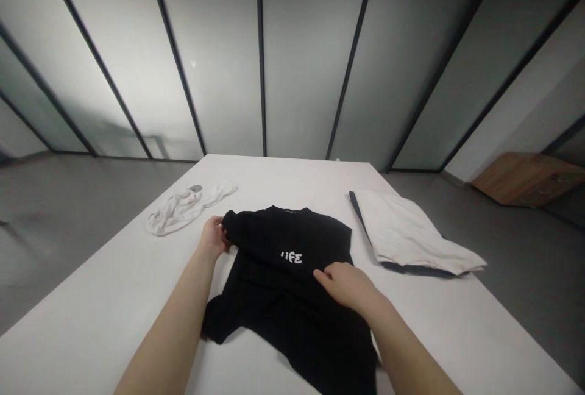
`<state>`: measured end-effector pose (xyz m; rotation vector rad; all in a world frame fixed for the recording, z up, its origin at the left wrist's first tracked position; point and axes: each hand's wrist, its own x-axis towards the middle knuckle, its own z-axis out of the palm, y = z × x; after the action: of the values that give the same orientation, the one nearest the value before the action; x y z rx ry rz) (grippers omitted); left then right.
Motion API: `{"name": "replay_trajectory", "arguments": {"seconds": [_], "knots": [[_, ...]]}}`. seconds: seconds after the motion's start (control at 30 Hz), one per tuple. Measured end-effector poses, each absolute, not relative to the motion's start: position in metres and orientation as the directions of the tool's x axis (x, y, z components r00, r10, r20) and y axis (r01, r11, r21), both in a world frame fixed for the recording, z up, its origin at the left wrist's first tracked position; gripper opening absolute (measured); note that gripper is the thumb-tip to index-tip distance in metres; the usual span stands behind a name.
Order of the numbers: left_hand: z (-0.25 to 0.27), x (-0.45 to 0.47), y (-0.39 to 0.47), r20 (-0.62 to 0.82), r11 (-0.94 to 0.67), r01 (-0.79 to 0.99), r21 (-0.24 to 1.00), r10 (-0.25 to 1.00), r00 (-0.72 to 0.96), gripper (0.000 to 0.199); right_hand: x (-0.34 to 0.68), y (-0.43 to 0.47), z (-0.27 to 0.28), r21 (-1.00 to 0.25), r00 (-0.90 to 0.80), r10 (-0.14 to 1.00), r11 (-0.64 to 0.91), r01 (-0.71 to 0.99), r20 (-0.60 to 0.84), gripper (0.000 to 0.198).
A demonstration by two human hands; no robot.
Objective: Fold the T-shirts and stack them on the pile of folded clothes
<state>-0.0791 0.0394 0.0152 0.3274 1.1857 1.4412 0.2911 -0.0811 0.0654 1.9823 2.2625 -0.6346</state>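
Note:
A black T-shirt (pixel 274 297) with white lettering on its chest lies spread over the white table in front of me, neckline at the far side. Its near part is uneven, with one sleeve sticking out at the lower left. My left hand (pixel 214 235) is closed on the shirt's upper left sleeve, fingers partly hidden by the cloth. On the right side of the chest, beside the lettering, my right hand (pixel 342 284) has its thumb and fingers drawn together on the fabric. Those fingertips are partly hidden, and the cloth appears pinched there.
Flat white and dark garments (pixel 406 230) lie stacked at the right of the table (pixel 292 175). A crumpled white cloth (pixel 183 209) with a grey round piece lies at the left. Frosted glass panels (pixel 301 66) stand behind, and a wooden box (pixel 530 178) sits right on the floor.

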Motion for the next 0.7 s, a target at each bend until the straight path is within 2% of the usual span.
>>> {"name": "replay_trajectory", "arguments": {"seconds": [0.1, 0.17, 0.23, 0.3, 0.37, 0.53, 0.6, 0.7], "knots": [[0.017, -0.079, 0.031, -0.488, 0.376, -0.465, 0.802, 0.861, -0.145, 0.033, 0.299, -0.067, 0.073, -0.253, -0.112, 0.935, 0.025, 0.967, -0.336, 0.045], [0.02, -0.079, 0.031, -0.487, 0.453, -0.235, 0.86, 0.866, -0.114, 0.042, 0.305, -0.049, 0.074, -0.242, -0.026, 0.963, -0.041, 0.969, -0.269, 0.039], [0.022, -0.08, 0.037, -0.425, 0.443, 0.086, 0.892, 0.889, -0.173, 0.047, 0.308, -0.03, 0.07, -0.252, 0.063, 0.977, -0.115, 0.961, -0.206, 0.044], [0.023, -0.078, 0.047, -0.343, 0.425, 0.373, 0.825, 0.901, -0.267, 0.052, 0.309, -0.012, 0.061, -0.274, 0.11, 0.974, -0.163, 0.948, -0.201, 0.061], [0.024, -0.074, 0.058, -0.264, 0.403, 0.549, 0.732, 0.911, -0.316, 0.051, 0.309, 0.002, 0.049, -0.29, 0.116, 0.969, -0.178, 0.94, -0.22, 0.067], [0.021, -0.059, 0.077, -0.122, 0.255, 0.688, 0.679, 0.964, -0.237, 0.026, 0.312, 0.019, 0.019, -0.301, 0.106, 0.985, -0.142, 0.943, -0.132, 0.037], [0.02, -0.057, 0.078, -0.125, 0.234, 0.688, 0.687, 0.971, -0.205, 0.017, 0.317, 0.021, 0.015, -0.309, 0.12, 0.988, -0.146, 0.94, -0.101, 0.039], [0.024, -0.061, 0.075, -0.122, 0.21, 0.686, 0.697, 0.977, -0.175, 0.011, 0.326, 0.025, 0.013, -0.332, 0.16, 0.985, -0.172, 0.928, -0.061, 0.053]]}}
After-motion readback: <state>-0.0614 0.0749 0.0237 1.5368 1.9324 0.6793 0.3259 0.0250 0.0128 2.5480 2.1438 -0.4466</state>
